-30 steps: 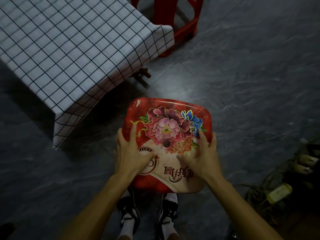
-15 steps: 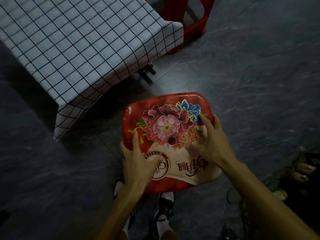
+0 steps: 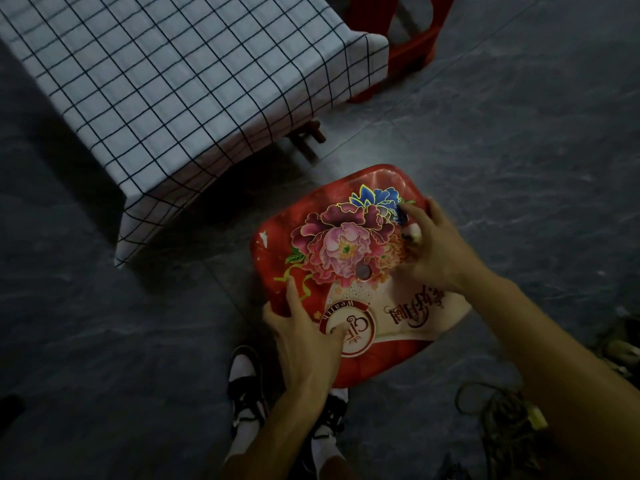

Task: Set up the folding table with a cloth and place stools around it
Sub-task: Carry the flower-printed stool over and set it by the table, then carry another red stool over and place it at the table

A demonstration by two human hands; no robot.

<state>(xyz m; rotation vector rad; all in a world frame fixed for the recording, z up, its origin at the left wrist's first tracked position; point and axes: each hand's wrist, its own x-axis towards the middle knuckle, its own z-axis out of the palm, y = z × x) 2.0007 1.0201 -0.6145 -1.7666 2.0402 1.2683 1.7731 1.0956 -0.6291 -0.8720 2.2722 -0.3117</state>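
Red plastic stool (image 3: 346, 258), stiff, glossy and likely light, is near a corner of the cloth-covered desk (image 3: 166, 84), its seat rim gripped by the left hand (image 3: 304, 337) and right hand (image 3: 440, 251), the surest hold.

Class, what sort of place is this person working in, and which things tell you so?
Probably an indoor room, perhaps a home or small eatery: a dark tiled floor, a checked tablecloth, a red plastic stool behind it, and the flower-printed stool being held.
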